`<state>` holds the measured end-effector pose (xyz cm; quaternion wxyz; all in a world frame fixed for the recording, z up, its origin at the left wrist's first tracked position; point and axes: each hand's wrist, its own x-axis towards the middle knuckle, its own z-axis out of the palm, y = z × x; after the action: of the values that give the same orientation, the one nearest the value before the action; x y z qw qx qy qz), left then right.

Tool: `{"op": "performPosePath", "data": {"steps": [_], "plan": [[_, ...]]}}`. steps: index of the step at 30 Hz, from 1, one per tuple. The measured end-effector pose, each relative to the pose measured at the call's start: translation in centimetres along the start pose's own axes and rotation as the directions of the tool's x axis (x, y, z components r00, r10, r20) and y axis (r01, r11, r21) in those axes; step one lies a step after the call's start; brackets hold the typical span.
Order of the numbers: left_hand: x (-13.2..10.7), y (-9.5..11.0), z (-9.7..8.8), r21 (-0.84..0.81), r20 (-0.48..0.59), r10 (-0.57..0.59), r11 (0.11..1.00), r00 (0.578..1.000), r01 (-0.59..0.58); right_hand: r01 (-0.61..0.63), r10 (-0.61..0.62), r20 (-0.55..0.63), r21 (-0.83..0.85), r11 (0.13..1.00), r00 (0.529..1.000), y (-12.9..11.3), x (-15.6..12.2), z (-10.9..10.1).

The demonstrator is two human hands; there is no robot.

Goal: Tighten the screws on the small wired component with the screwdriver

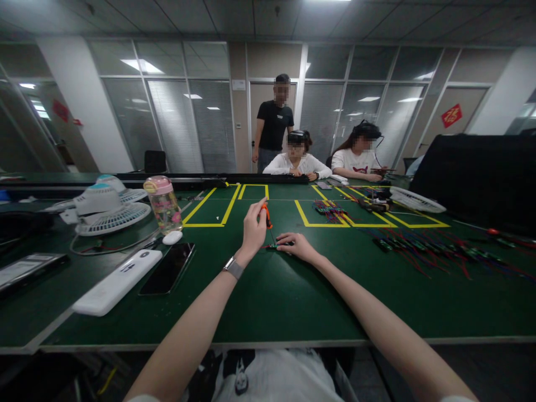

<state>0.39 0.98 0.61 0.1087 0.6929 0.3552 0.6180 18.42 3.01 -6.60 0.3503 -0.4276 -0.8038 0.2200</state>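
Two hands mid-table (293, 301) | left hand (253, 226) clamped on orange tool (266, 215), tip down | right hand (298, 245) fingertips closed on part (274, 245), pinning it to table | step: likely tool meeting part | next: steady pin, fine aim

One view only, worn on the head. It sat at the near edge of the table (293, 301), faced forward and a bit down across it toward the glass wall (201, 128). Wide lens, edges curved. Left hand (253, 226) and right hand (298, 245) fell mid-frame, close in.
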Motion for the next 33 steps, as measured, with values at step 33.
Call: {"op": "performPosePath", "data": {"steps": [33], "plan": [[-0.13, -0.31, 0.09, 0.021, -0.049, -0.011, 1.000, 0.999, 0.012, 0.006, -0.006, -0.001, -0.001, 1.000, 1.000, 0.17, 0.05, 0.08]]}}
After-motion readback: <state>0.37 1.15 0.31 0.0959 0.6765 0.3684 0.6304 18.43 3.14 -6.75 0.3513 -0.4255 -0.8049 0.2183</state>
